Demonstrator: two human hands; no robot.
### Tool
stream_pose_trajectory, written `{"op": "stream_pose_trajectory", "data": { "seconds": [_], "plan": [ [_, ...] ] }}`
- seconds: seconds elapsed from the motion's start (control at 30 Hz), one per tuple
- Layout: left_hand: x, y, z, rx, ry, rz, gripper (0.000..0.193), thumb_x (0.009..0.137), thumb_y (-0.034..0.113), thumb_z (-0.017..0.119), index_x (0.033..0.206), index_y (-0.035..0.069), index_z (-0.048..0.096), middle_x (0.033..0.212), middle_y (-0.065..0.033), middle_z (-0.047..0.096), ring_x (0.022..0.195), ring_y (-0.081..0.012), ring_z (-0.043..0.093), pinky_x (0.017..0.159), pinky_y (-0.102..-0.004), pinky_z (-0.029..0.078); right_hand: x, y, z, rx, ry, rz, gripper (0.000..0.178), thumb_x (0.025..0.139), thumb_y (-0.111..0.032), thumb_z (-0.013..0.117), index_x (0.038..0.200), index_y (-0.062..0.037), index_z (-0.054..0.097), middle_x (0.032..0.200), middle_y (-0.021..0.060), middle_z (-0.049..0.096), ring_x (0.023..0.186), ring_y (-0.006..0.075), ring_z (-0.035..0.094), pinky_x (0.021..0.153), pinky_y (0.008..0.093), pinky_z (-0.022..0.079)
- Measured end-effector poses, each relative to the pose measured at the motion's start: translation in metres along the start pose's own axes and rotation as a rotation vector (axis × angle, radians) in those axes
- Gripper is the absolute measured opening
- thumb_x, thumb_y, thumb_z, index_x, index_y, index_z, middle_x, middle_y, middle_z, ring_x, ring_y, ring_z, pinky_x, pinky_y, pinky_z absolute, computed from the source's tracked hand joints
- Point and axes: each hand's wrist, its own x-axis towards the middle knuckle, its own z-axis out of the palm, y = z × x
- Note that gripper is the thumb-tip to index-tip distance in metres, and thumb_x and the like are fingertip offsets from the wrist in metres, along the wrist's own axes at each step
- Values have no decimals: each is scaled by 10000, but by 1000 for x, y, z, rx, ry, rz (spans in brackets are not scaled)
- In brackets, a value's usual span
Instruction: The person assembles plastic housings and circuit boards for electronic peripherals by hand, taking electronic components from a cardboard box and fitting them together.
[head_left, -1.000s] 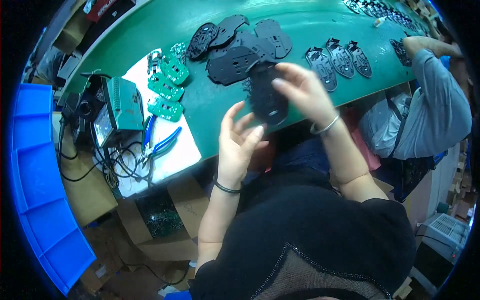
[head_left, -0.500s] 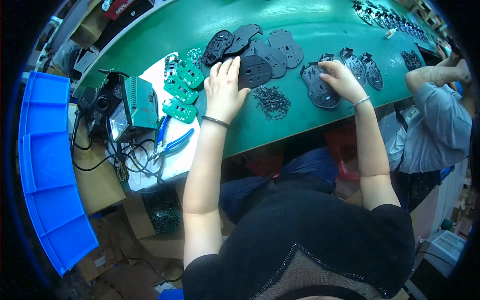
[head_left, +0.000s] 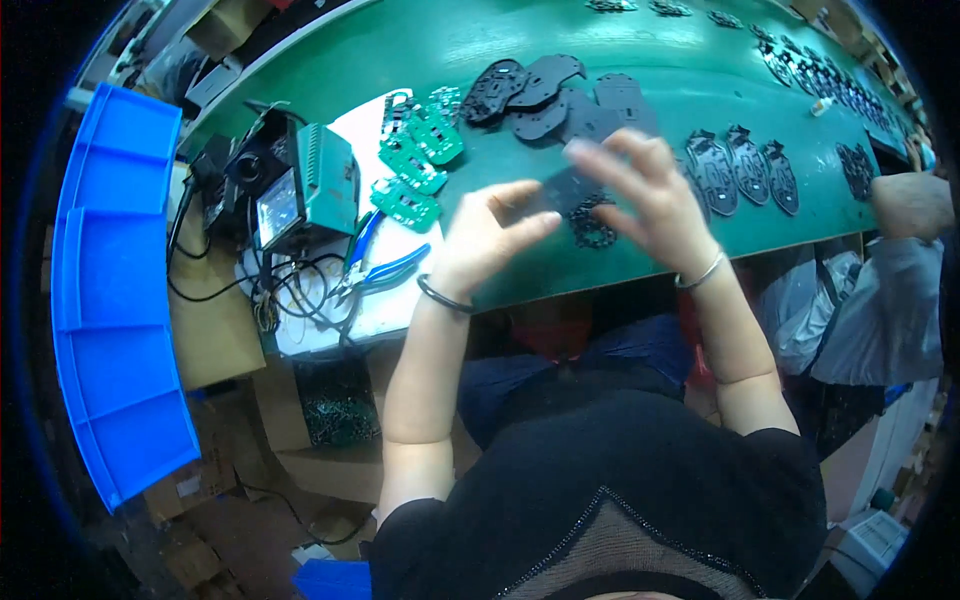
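well, a black plate [head_left: 568, 190] above a green bench [head_left: 550, 268]
left hand [head_left: 492, 235] pinches its edge; right hand [head_left: 648, 200] blurred, fingers spread

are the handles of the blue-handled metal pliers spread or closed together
Spread: the pliers lie on the flat white board with both handles apart in a V.

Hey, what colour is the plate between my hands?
The plate looks black or very dark grey, though blurred; the head view shows it.
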Motion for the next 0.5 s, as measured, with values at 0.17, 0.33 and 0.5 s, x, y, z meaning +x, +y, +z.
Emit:
{"op": "stream_pose_trajectory", "data": {
  "seconds": [0.17,0.33,0.5],
  "plan": [
    [-34,-14,-5,-814,-156,167,833,761,537,659,1358,43,354,1223,-108,496,1070,-216,516,885,-374,456,9,-12,19,354,5,9,221,709,-46,677,923,-32,629,803,72,579,708,207,562,610,294,473],
    [-55,-40,15,-856,154,298,486,950,355,451,1362,127,333,1368,-95,400,1234,-247,416,985,-469,380,23,-56,57,921,-273,356,220,798,-92,683,967,38,626,771,64,629,742,95,596,640,243,486],
    [-67,-49,5,-919,327,276,349,968,266,434,1265,82,432,1239,-152,518,1069,-308,564,860,-456,510,72,-20,73,488,-178,337,202,808,-173,664,893,6,629,787,161,647,726,228,653,661,316,504]
  ]
}}
